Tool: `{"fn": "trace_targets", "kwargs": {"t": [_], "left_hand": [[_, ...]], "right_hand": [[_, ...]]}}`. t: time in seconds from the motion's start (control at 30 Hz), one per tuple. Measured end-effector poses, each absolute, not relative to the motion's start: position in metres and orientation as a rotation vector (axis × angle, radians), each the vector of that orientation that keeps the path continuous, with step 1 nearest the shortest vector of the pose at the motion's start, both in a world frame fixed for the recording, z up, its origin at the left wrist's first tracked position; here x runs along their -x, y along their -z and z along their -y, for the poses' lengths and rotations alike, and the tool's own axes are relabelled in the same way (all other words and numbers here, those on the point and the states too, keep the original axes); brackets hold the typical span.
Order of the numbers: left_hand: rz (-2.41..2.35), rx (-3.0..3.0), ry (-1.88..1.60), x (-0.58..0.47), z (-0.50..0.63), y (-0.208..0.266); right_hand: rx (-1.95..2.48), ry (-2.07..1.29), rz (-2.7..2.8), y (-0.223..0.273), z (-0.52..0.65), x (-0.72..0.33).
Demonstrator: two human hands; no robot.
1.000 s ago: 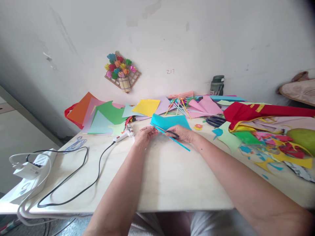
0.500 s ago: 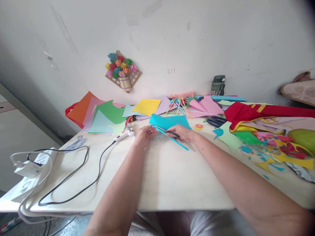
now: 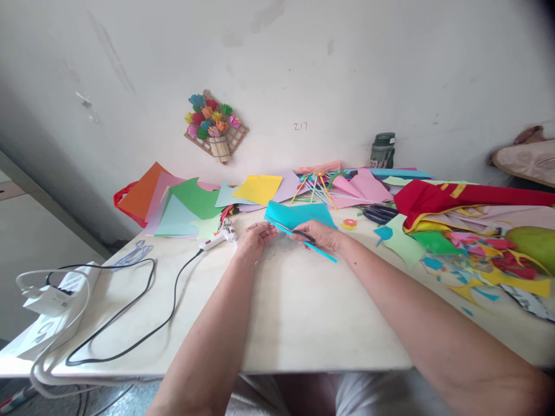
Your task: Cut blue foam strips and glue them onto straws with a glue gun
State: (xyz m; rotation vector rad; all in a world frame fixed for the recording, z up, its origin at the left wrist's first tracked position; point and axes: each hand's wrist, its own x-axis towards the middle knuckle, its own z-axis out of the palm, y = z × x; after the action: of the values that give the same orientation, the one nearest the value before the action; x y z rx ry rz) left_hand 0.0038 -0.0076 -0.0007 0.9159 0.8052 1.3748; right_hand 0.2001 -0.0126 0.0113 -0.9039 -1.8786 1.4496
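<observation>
My right hand (image 3: pixel 321 234) grips a pair of scissors with dark handles (image 3: pixel 306 236). The blades lie along the near edge of a sheet of blue paper (image 3: pixel 299 214). From that edge a narrow blue strip (image 3: pixel 323 253) hangs toward me, passing under the scissors and slanting to the right. My left hand (image 3: pixel 258 237) is at the left end of the sheet, fingers curled and closed on the paper's corner near the blade tips. The exact pinch is partly hidden.
A white glue gun (image 3: pixel 219 237) with a black cord lies left of my hands, toward a power strip (image 3: pixel 60 306). Coloured sheets (image 3: pixel 191 199) line the back. Paper scraps (image 3: pixel 489 260), a red cloth (image 3: pixel 433 199) and a dark bottle (image 3: pixel 383 151) are on the right.
The loose end of the blue strip has swung slightly up and to the right. Both hands stay nearly in place, with the scissors still along the paper's edge.
</observation>
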Motion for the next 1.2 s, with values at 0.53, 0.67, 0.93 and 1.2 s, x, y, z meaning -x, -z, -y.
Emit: {"fn": "trace_targets", "kwargs": {"t": [0.53,0.67,0.93,1.2], "left_hand": [[-0.798,-0.913,-1.381,-0.0043,0.0083,0.0008],[-0.797,-0.909,-1.383,-0.0047,0.0095,0.0000],[-0.841,-0.844,-1.369,-0.0062,0.0093,-0.0029],[-0.801,-0.881,-1.354,-0.0060,0.0112,-0.0034]], "right_hand": [[0.870,-1.391,1.946,-0.0085,0.0105,-0.2006],[0.877,-1.397,1.955,-0.0096,0.0111,-0.2008],[0.889,-1.411,1.970,-0.0118,0.0127,-0.2017],[0.898,-1.424,1.928,-0.0123,0.0148,-0.1993]]}}
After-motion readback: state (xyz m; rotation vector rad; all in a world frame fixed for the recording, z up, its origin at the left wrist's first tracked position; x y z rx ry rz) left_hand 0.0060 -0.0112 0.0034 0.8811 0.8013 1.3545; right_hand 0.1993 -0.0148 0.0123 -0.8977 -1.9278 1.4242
